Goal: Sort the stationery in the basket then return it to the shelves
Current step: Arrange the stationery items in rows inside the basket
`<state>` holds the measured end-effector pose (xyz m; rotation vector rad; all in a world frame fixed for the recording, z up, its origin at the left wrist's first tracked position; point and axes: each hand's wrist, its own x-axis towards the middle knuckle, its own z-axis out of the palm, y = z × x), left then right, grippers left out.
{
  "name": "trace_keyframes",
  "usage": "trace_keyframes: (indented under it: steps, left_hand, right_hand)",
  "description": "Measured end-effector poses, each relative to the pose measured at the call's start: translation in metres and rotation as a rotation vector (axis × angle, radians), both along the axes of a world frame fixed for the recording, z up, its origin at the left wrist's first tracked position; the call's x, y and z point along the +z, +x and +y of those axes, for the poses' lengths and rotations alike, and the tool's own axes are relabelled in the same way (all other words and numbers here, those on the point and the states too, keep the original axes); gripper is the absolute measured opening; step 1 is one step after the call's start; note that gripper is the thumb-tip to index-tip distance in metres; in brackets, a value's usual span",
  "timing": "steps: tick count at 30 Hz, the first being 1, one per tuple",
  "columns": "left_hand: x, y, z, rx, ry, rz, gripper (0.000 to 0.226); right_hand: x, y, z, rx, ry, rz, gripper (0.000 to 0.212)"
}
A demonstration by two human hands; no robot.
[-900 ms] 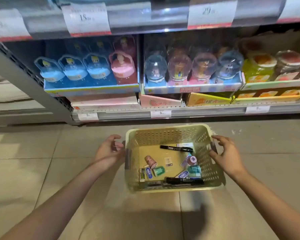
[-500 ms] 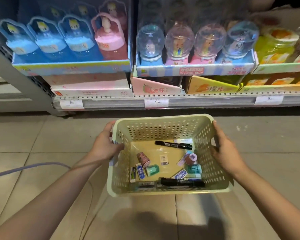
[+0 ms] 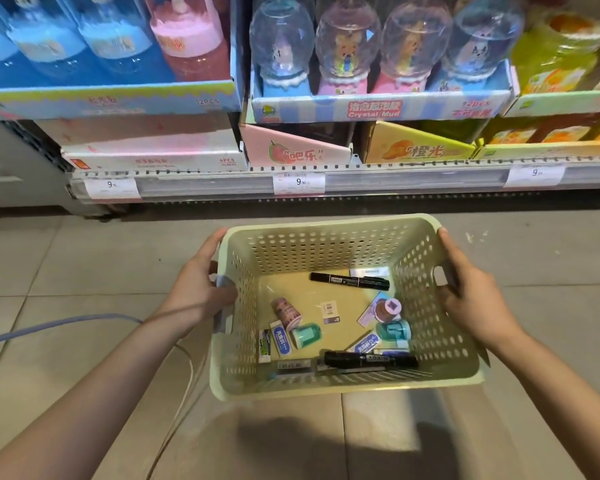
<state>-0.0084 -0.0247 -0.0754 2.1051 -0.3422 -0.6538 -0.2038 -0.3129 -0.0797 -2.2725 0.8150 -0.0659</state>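
Observation:
A pale green perforated basket [image 3: 329,251] is held above the tiled floor in front of a low shelf. My left hand [image 3: 198,289] grips its left side handle and my right hand [image 3: 471,299] grips the right side handle. Inside lie a black marker [image 3: 349,281] near the back, a second black marker [image 3: 371,361] at the front, several erasers [image 3: 282,339], two green sharpeners [image 3: 307,336], tape rolls [image 3: 286,310] and small labels.
The shelf [image 3: 326,183] ahead carries price tags, blue and pink toy domes [image 3: 187,39], snow-globe toys [image 3: 347,46] in display trays and fruit-print boxes [image 3: 416,147]. A grey cable [image 3: 59,325] trails over the floor at the left.
Both hands closed on the basket's sides and raised it off the floor. The view moved closer to the shelf and lower.

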Motion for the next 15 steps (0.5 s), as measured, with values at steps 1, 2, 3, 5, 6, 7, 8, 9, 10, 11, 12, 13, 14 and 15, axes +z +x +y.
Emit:
trace_keyframes:
  steps: [1,2,3,5,6,7,8,9,10,11,12,13,14,15]
  left_hand:
    - [-0.001,-0.001,-0.001,0.0,0.008,0.004,0.091]
    - [-0.003,-0.002,-0.002,-0.004,0.011,0.003,0.09]
    - [-0.004,-0.003,-0.003,-0.013,0.015,-0.002,0.09]
    - [-0.004,-0.004,-0.004,-0.04,0.017,-0.016,0.089]
    - [-0.006,-0.004,-0.004,-0.047,0.02,-0.02,0.089]
    - [-0.006,-0.004,-0.004,-0.049,0.023,-0.019,0.089]
    - [-0.007,-0.004,-0.004,-0.048,0.024,-0.021,0.089]
    - [-0.007,-0.004,-0.005,-0.048,0.023,-0.025,0.088]
    - [-0.007,-0.005,-0.006,-0.053,0.014,-0.032,0.086]
    - [-0.007,-0.005,-0.007,-0.057,0.001,-0.041,0.084]
    - [-0.005,-0.007,-0.008,-0.061,-0.016,-0.057,0.081]
    - [-0.004,-0.008,-0.01,-0.059,-0.029,-0.086,0.077]
    - [-0.004,-0.009,-0.012,-0.058,-0.035,-0.128,0.072]
    - [-0.004,-0.011,-0.015,-0.056,-0.033,-0.179,0.068]
  right_hand:
    - [0.001,-0.002,0.0,-0.007,0.001,0.003,0.086]
    - [0.002,-0.005,0.0,-0.019,0.002,0.003,0.086]
    - [0.002,-0.007,-0.001,-0.028,0.003,-0.005,0.086]
    - [0.001,-0.012,-0.001,-0.034,0.001,-0.023,0.086]
    - [0.0,-0.013,-0.002,-0.038,0.0,-0.026,0.086]
    - [-0.001,-0.015,-0.002,-0.04,-0.006,-0.027,0.086]
    - [-0.002,-0.015,-0.002,-0.035,-0.014,-0.025,0.086]
    - [-0.002,-0.015,-0.001,-0.028,-0.018,-0.022,0.086]
    - [-0.002,-0.015,-0.001,-0.024,-0.024,-0.017,0.085]
    - [-0.003,-0.014,-0.002,-0.018,-0.039,-0.009,0.085]
    - [-0.002,-0.013,-0.002,-0.014,-0.067,0.008,0.083]
    - [-0.001,-0.013,-0.001,-0.007,-0.116,0.026,0.082]
    - [-0.001,-0.013,-0.002,0.004,-0.199,0.04,0.079]
    - [-0.001,-0.013,-0.002,0.028,-0.313,0.05,0.076]
